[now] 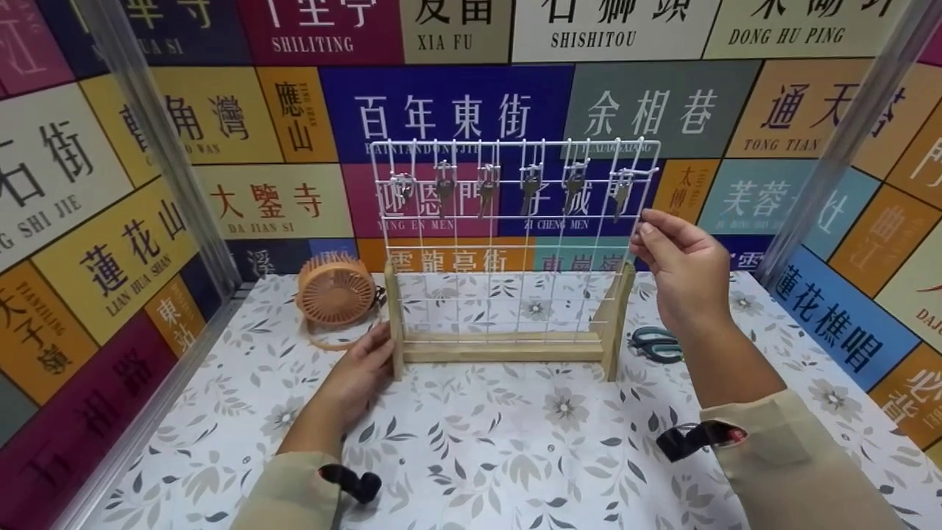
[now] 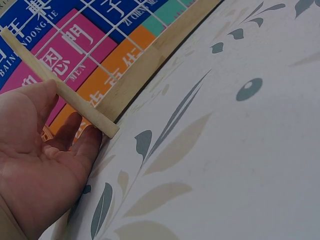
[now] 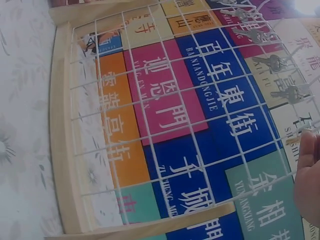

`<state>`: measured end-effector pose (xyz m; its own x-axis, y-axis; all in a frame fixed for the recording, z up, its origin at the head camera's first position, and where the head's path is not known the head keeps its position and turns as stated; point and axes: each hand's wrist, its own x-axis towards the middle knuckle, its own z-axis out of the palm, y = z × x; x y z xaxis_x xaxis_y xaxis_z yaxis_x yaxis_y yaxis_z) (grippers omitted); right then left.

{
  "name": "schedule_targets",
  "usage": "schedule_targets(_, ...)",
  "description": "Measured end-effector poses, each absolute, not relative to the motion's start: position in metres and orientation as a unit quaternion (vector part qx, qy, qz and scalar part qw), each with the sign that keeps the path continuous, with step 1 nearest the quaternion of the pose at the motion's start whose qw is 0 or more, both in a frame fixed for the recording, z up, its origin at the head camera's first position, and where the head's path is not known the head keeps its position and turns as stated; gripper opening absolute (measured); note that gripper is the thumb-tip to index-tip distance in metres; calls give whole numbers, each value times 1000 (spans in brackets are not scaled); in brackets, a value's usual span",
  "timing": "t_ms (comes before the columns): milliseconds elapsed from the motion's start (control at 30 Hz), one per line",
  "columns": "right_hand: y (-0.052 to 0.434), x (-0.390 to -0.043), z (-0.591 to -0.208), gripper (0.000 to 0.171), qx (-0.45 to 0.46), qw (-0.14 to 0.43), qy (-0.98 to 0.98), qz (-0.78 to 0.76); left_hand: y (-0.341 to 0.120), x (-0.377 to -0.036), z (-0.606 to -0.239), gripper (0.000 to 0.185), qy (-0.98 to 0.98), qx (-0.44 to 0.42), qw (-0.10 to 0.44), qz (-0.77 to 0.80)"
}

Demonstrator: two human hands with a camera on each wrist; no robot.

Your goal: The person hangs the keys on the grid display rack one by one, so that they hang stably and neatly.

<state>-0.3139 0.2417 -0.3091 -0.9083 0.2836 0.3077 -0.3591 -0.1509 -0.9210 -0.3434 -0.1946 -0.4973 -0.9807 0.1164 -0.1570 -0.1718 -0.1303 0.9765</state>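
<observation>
Floral-print desk (image 1: 515,456) before a wall of coloured street-name signs. At its middle, upright, a white wire grid rack (image 1: 508,243) in a pale wooden base with two side posts; six keys (image 1: 530,188) hanging in a row near the top. Left hand (image 1: 360,372), fingers relaxed, resting against the left post's foot. Right hand (image 1: 681,269) pinching the grid's right edge. Behind, left, an orange fan (image 1: 335,291); right, scissors (image 1: 655,344).

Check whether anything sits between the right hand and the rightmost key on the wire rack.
Nothing visible does. The right hand already touches the wire rack at its right edge, just beside and below the rightmost key.
</observation>
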Motion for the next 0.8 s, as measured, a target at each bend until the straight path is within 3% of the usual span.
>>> schedule_targets(467,257,-308,-385,29,-24,194,-600,776,-193,-344,-501,55,640,-18,98,762)
schedule_targets(800,267,-321,-423,34,-47,195,-628,752,-193,-346,-499,56,648,-16,96,756)
